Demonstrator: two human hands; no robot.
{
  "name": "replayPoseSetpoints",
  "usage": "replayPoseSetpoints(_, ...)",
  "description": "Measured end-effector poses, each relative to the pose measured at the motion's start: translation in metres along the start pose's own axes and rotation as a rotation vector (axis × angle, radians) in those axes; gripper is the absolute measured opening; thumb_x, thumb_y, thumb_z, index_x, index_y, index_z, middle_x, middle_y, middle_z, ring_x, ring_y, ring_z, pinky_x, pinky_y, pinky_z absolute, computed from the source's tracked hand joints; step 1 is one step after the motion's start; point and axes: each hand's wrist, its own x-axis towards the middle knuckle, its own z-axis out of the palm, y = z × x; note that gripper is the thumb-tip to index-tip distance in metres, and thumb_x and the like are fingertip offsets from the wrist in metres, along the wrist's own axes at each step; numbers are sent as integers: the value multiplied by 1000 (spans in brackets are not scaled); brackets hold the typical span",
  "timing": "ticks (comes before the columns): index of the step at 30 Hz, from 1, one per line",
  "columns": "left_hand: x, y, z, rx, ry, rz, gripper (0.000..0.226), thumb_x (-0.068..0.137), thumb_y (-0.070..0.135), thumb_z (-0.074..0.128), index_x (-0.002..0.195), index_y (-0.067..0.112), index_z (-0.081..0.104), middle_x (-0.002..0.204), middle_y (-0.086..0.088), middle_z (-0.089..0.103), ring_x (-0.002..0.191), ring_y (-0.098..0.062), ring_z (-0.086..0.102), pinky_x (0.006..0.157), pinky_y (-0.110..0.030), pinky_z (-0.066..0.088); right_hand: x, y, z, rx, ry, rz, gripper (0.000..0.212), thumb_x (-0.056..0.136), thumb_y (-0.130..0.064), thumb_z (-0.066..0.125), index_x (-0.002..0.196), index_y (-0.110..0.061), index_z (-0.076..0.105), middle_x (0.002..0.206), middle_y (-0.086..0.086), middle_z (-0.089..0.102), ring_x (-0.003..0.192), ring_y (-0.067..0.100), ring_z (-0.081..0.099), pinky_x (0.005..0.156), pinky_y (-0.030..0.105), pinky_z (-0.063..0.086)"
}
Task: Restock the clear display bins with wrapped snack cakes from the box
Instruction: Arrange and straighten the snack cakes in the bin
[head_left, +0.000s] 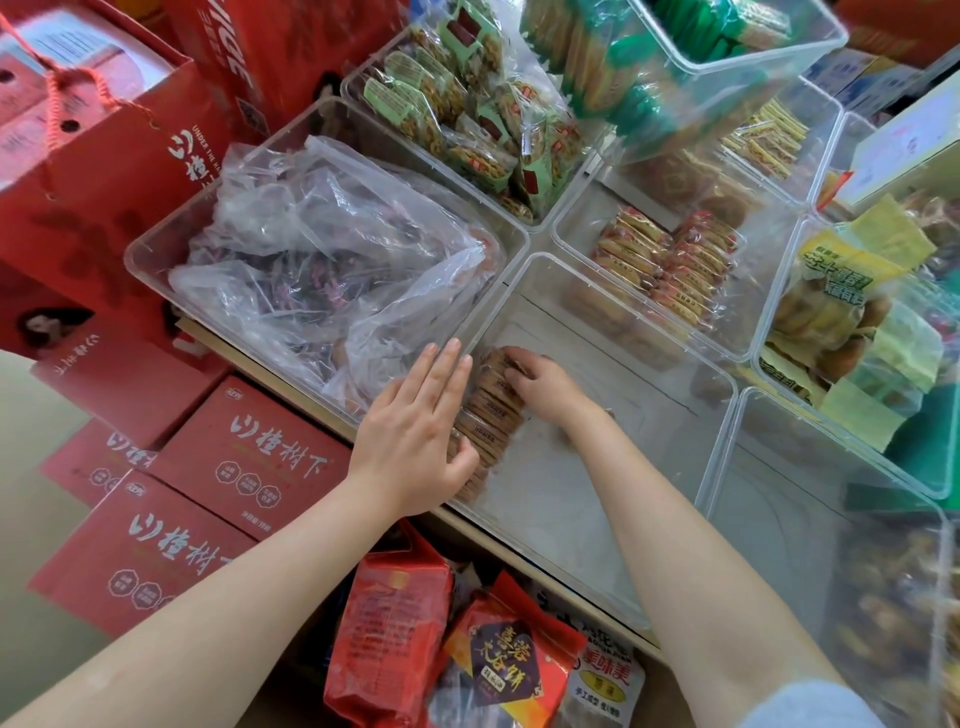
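Cakes: the snack cakes (491, 410) look light, soft and crinkly, so you hold them by the sides, gently | Where: they stand in a row along the left wall of the clear bin (649, 332) | Your left hand (415, 436) is flat, fingers straight, pressing the row | Your right hand (540, 387) curls on the row's far end

Cakes (491, 410) in bin (649, 395), prob. upright.

The bin (597, 395) under my hands is clear, smooth, glossy plastic. The snack cakes (488, 410) wear shiny transparent film. Beside them a crinkled, glossy plastic bag (332, 260) lies; the red boxes (249, 457) look like matt cardboard.
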Motion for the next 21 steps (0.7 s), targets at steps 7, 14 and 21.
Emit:
replayPoseSetpoints(7,22,28,0,166,-74,243,70,96,25,28,159,3,8,168,-15,-1,156,-31,-4,125,-45,-5,-15,10,16,56,148,35,39,99,-32,54,134,-17,60,124,16,53,110,32,58,101,36,46)
replayPoseSetpoints(14,70,49,45,171,-420,153,75,104,40,33,160,7,-5,169,-12,-8,156,-27,-8,125,-41,-1,-28,37,-11,134,20,20,43,98,-12,55,141,-13,55,141,6,58,131,22,52,111,29,38)
replayPoseSetpoints(21,69,47,51,245,-469,173,82,102,51,30,158,9,-14,167,-11,-17,154,-26,-17,125,-41,-9,-48,89,-29,-385,32,165,77,77,-39,80,145,-29,45,145,3,44,137,29,33,106,49,38)
